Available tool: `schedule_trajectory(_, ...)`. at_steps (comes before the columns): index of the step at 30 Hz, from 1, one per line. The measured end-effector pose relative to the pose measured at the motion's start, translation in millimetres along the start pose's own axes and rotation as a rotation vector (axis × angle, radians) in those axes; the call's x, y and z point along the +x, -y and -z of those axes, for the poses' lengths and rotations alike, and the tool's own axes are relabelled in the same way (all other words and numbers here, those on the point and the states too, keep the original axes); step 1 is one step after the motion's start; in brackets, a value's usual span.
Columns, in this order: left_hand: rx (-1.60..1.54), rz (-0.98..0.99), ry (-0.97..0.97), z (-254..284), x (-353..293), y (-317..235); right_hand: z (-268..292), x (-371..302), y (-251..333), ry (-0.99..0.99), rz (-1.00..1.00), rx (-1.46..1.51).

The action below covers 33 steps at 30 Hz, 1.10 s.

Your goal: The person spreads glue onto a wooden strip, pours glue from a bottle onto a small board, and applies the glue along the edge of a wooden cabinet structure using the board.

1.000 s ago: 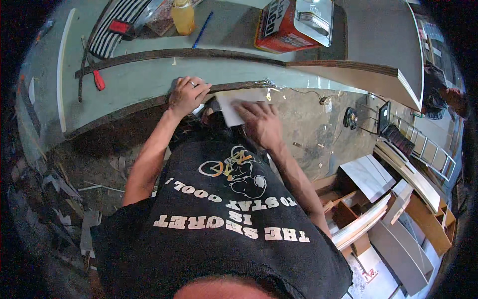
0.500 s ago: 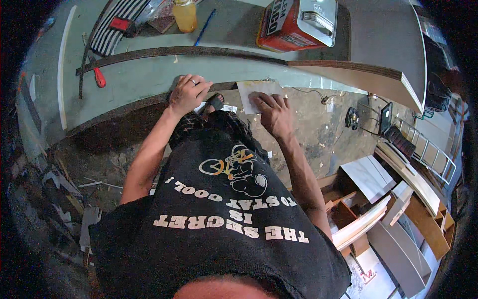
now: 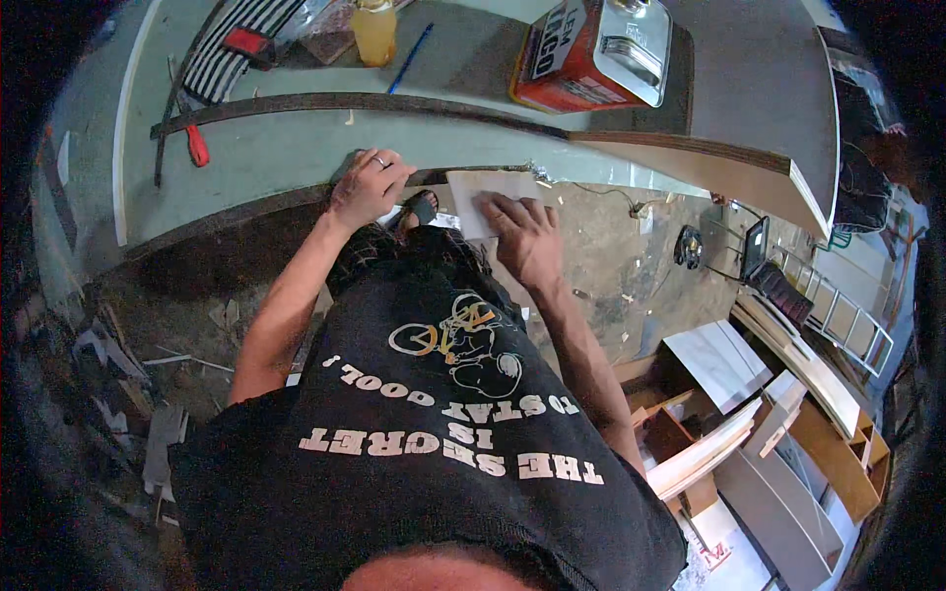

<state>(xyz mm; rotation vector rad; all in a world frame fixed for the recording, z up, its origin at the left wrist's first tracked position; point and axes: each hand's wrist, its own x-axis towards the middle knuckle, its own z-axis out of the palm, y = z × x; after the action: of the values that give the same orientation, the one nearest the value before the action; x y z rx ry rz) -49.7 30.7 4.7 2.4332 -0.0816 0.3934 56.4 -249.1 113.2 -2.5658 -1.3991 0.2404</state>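
My right hand (image 3: 529, 238) grips a thin, stiff-looking whitish rectangular sheet (image 3: 465, 202), fingers on its upper face and thumb hidden. The sheet's far edge meets the dark near edge of the green tabletop (image 3: 266, 158). To its left, my left hand (image 3: 372, 187), with a ring on one finger, lies at that same edge. Its fingers are bent and closed; what they hold, if anything, is hidden. Beyond both hands, a long dark strip (image 3: 325, 100) runs across the tabletop.
On the table stand a red and silver can (image 3: 596, 59) and a jar of yellow liquid (image 3: 374, 37). A blue pen (image 3: 411, 59) and a red-handled tool (image 3: 198, 146) lie nearby. A board (image 3: 729, 163) juts out at right. Wood panels (image 3: 714, 357) and a ladder (image 3: 852, 320) occupy the floor.
My right hand and the whitish sheet have moved left along the table edge, closer to my left hand. My left hand stays at nearly the same spot.
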Motion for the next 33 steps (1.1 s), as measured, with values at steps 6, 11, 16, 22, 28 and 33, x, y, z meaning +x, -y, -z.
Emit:
schedule_trajectory(6,0.022,-0.010,-0.009,-4,1,1,-11,-5,-31,-0.010,-0.014,-0.034)
schedule_trajectory(11,0.032,-0.050,-0.036,-6,0,7,0,-21,-27,0.004,0.035,0.015)
schedule_trajectory(16,0.054,-0.003,-0.005,1,3,0,30,-36,9,0.016,-0.056,0.074)
schedule_trajectory(22,-0.038,0.028,0.125,18,3,-7,6,-2,32,-0.081,-0.001,-0.004)
schedule_trajectory(28,-0.107,-0.059,0.087,16,-7,11,-36,-6,32,-0.022,0.006,-0.047)
schedule_trajectory(33,-0.139,-0.030,0.063,13,-13,15,-28,-6,33,-0.011,0.043,-0.027)
